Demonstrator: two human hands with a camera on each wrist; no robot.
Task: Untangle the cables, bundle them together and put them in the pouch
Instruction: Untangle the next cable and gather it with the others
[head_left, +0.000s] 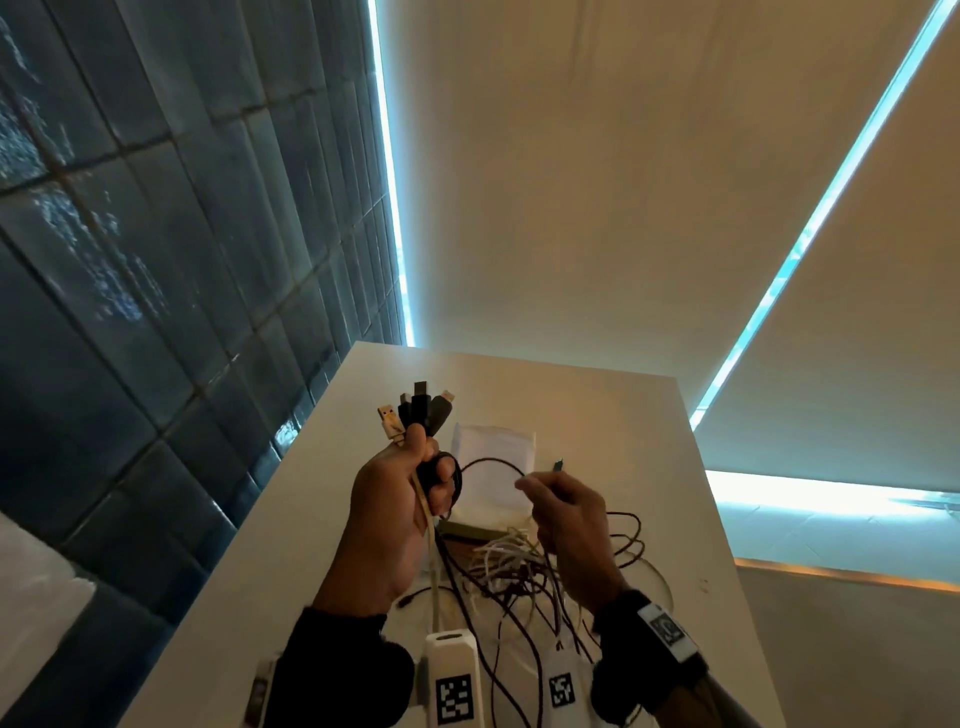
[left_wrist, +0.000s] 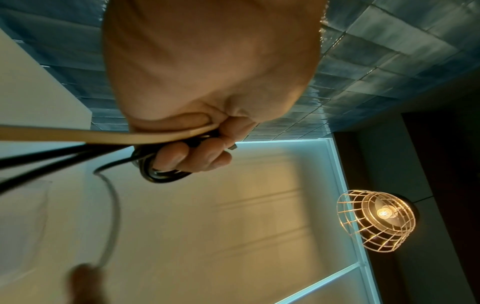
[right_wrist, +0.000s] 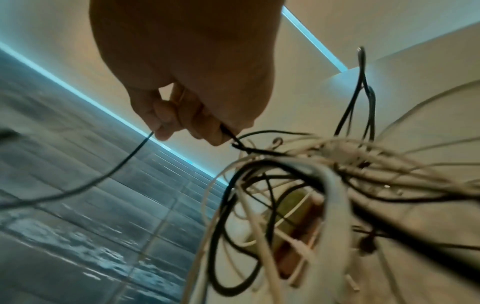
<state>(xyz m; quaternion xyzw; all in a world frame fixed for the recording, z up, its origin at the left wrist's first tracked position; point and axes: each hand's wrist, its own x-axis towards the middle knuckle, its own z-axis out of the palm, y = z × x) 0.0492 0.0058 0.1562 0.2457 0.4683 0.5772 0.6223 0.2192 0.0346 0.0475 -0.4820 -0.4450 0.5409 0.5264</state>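
No readable brand or text anywhere; only square black-and-white code tags (head_left: 455, 698) on the white wrist units at the bottom of the head view, plus one on the right wrist band (head_left: 667, 630).

Our left hand (head_left: 395, 512) is raised above the white table (head_left: 675, 457), fingers curled tight round a bunch of cable ends, so the plugs (head_left: 418, 410) fan out above the fist: one beige USB, several black ones. In the left wrist view the fingers (left_wrist: 193, 156) wrap a beige cable (left_wrist: 103, 136) and black coils. Our right hand (head_left: 566, 519) pinches a thin dark cable (head_left: 488, 462) betw. thumb and fingertips; it arcs over to the left fist. A small connector tip (head_left: 557, 464) shows just above the right hand, type unclear.

The rest of the cables (head_left: 519, 566), white and dark, lie in a tangled heap on the table under both hands, loops trailing twd the near edge. In the right wrist view the heap is blurred; can't separate strands.

A pale flat rectangle (head_left: 493, 462) lies on the table behind the hands, prob. the pouch, partly hidden by them; we can't tell if it's open or what's inside. An olive and reddish-brown item (right_wrist: 298, 232) sits under the tangle, mostly covered, unidentifiable.

Blue tiled wall (head_left: 130, 260) at left.
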